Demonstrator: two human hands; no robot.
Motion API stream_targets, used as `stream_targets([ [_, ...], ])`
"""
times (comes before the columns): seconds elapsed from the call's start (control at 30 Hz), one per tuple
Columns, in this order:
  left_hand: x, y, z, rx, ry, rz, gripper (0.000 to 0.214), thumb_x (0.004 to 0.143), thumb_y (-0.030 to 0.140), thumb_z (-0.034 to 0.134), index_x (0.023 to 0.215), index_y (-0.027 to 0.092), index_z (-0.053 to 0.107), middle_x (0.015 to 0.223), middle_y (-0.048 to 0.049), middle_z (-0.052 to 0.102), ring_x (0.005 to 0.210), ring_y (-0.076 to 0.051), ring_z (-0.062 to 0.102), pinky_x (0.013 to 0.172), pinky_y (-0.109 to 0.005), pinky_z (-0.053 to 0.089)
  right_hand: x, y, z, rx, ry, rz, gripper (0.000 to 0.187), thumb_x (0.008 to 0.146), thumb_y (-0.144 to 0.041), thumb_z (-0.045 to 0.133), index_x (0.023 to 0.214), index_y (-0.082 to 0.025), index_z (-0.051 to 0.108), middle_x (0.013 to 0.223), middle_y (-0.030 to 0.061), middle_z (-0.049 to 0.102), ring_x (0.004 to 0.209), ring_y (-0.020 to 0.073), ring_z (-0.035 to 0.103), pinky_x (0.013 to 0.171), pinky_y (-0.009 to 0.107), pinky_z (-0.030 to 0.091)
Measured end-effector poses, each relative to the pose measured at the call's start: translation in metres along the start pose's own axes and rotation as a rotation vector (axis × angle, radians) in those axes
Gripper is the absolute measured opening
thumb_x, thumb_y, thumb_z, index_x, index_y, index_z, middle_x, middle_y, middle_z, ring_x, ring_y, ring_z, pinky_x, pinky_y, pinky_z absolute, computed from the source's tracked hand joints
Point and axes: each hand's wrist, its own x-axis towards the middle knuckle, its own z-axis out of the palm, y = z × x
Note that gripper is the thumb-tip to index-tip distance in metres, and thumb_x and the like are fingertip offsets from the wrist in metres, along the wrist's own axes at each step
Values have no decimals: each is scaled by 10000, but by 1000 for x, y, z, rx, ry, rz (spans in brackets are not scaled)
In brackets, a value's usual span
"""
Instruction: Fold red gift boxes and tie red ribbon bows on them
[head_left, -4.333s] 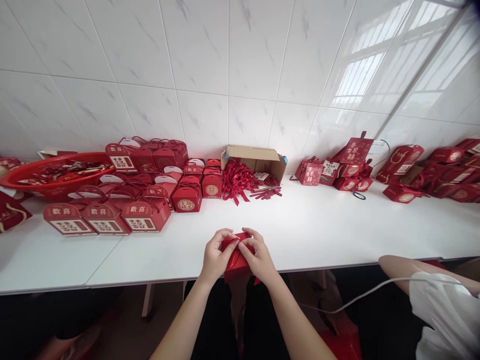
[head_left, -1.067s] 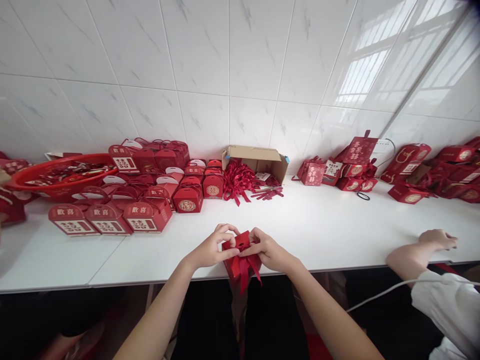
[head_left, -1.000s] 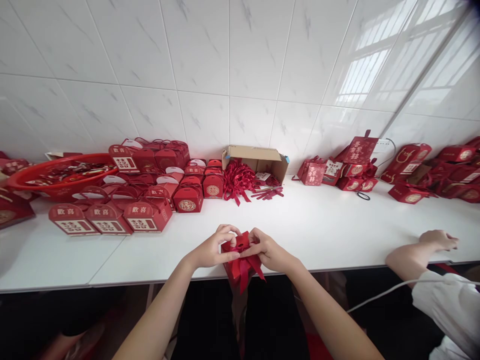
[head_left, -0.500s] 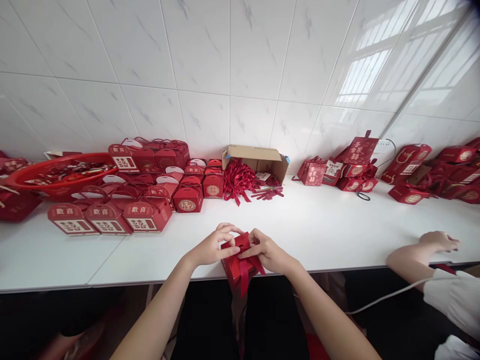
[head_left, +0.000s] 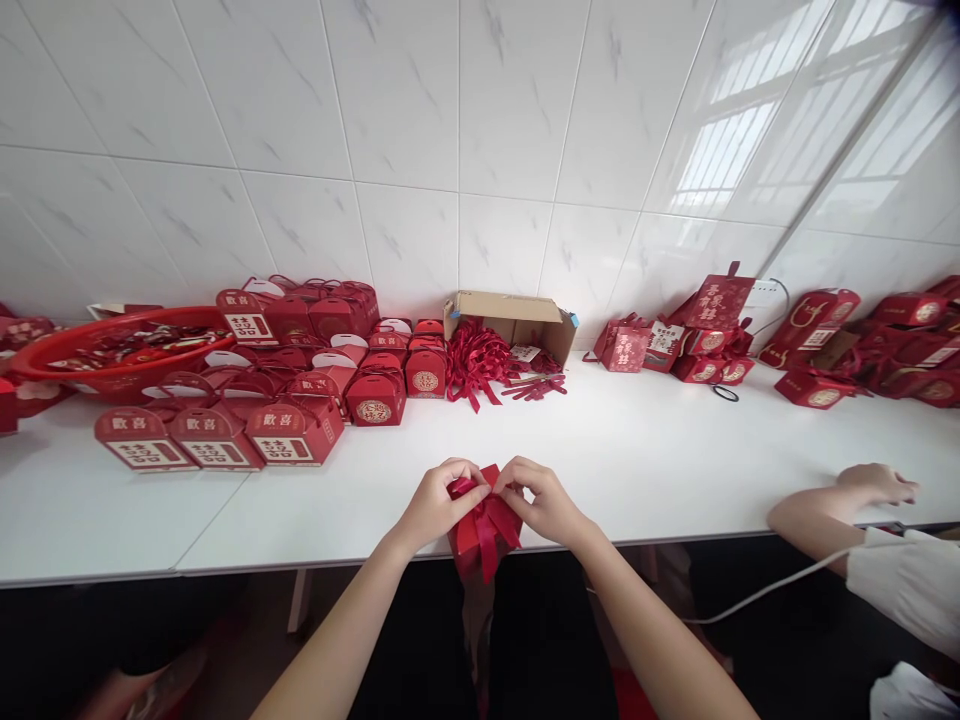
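Observation:
A small red gift box [head_left: 466,540] rests at the front edge of the table, right before me. Dark red satin ribbon [head_left: 489,530] lies across its top, its tails hanging down the near side. My left hand [head_left: 444,500] pinches the ribbon between thumb and fingers at the left of the box top. From the right, my right hand [head_left: 541,500] pinches ribbon too, its fingertips close to those of the left. The exact shape of the knot is partly hidden by my fingers.
Red gift boxes [head_left: 296,430] stand in rows at left, beside a red basin [head_left: 82,375] of small packets. Behind is a cardboard box [head_left: 517,303] with a ribbon bundle [head_left: 480,360]. More red boxes [head_left: 626,345] stand right. A co-worker's arm [head_left: 817,515] rests on the table's right.
My left hand has moved slightly right and now pinches ribbon beside the right hand. A loop of ribbon shows at the left of the box top. At far left, a red box has shifted leftward.

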Motion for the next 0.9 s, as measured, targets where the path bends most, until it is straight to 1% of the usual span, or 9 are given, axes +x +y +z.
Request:
stream_targets([
  [0.07,0,1,1,-12,19,-8,159,796,310,590,714,176,613,860,-38,654,843,-177,613,797,-302,482,1,2,2,31,67,66,29,836,-199,554,833,-204,582,786,10,590,663,123,536,596,256,453],
  [0.1,0,2,1,-18,26,-12,154,784,309,603,708,175,623,867,-41,662,863,-184,617,807,-304,482,1,3,3,53,94,96,28,829,-228,574,822,-206,558,772,5,595,657,126,543,587,255,450],
  [0.17,-1,3,1,-28,24,-30,146,766,307,619,703,176,640,908,-50,676,899,-197,625,825,-311,483,2,4,6,91,134,143,92,816,-265,597,799,-210,525,750,-1,600,646,130,553,584,259,447],
  [0.3,-1,5,1,-43,6,-90,127,744,304,639,729,180,663,993,-72,690,982,-229,625,881,-345,474,3,8,8,109,191,205,145,802,-286,606,746,-213,494,716,0,590,641,142,554,607,279,449],
  [0.5,-2,4,1,-92,-13,-135,130,708,287,665,685,163,634,1096,-108,678,1036,-255,626,919,-375,466,0,12,6,146,273,269,261,767,-293,637,670,-221,406,687,4,600,674,165,579,642,298,439],
  [0.63,-2,5,0,-114,-41,-111,115,693,269,683,699,172,622,952,-87,711,1116,-263,587,902,-350,474,-1,13,5,157,293,288,267,760,-301,652,665,-219,416,685,6,600,676,165,574,653,302,441],
  [0.7,-2,5,-1,-107,-49,-88,116,708,277,677,740,175,633,896,-68,709,1105,-258,590,895,-342,474,-1,12,5,185,298,291,268,754,-311,669,671,-217,432,675,0,589,677,164,579,659,303,447],
  [0.8,-2,6,-1,-96,-60,-74,134,764,313,636,769,180,642,880,-54,701,1068,-245,606,892,-336,469,-1,11,3,250,284,301,292,733,-326,705,679,-215,440,673,1,603,690,170,604,668,304,456],
  [0.9,-2,5,1,-90,-42,-88,142,786,321,614,742,191,647,878,-53,706,1095,-243,593,909,-334,456,-1,12,2,301,272,315,318,709,-332,736,674,-215,442,673,6,622,706,178,626,677,306,465],
])
